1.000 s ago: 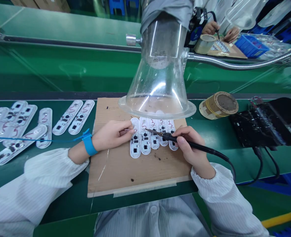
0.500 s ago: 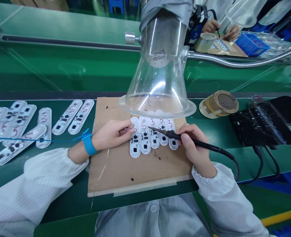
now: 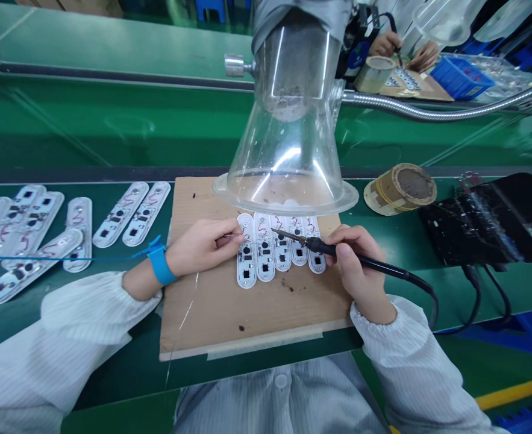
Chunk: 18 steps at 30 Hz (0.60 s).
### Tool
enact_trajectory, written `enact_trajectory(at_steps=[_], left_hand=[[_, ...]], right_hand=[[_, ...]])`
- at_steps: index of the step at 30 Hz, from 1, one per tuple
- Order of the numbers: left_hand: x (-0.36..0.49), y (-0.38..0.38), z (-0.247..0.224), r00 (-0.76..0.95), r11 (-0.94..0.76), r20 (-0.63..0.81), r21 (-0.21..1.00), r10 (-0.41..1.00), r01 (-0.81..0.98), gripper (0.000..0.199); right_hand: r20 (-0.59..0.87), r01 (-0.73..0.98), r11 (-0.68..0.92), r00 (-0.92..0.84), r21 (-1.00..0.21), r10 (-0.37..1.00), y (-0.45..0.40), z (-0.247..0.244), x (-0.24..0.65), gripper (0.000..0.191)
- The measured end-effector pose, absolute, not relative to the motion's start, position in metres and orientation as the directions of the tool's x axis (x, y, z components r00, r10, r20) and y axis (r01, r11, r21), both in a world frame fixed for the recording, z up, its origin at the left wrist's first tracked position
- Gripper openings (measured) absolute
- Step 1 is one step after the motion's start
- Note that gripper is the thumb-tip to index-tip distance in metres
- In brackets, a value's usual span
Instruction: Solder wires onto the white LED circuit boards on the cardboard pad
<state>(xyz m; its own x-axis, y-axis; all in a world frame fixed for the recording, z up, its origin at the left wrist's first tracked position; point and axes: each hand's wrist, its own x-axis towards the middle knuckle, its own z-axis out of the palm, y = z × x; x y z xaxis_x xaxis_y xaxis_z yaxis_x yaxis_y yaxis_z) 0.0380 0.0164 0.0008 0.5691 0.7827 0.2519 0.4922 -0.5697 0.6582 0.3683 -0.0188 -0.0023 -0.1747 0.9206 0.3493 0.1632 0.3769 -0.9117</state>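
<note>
Several white oval circuit boards lie side by side on a brown cardboard sheet. My left hand, with a blue band at the wrist, is pinched at the upper part of the leftmost board. A thin wire-like strand shows at its fingertips, too fine to make out well. My right hand grips a black soldering iron like a pen. The iron's metal tip points left over the upper part of the boards, near the second one. Whether the tip touches a board, I cannot tell.
A clear funnel hood hangs above the boards. More boards lie at the left. A round tin and a black case stand at the right. Beyond the green divider, another person's hands work beside a blue basket.
The whole view has shifted very slightly. Both hands and the soldering iron hold nearly the same places over the boards.
</note>
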Motion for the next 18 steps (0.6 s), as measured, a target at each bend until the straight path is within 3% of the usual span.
enact_trajectory(at_steps=[18], left_hand=[[0.0373,0.0160,0.0017,0.561,-0.532,0.208,0.676,0.801,0.509,0.028]], right_hand=[[0.325,0.244,0.375,-0.221,-0.895,0.920,-0.0185,0.0011,0.3688,0.018]])
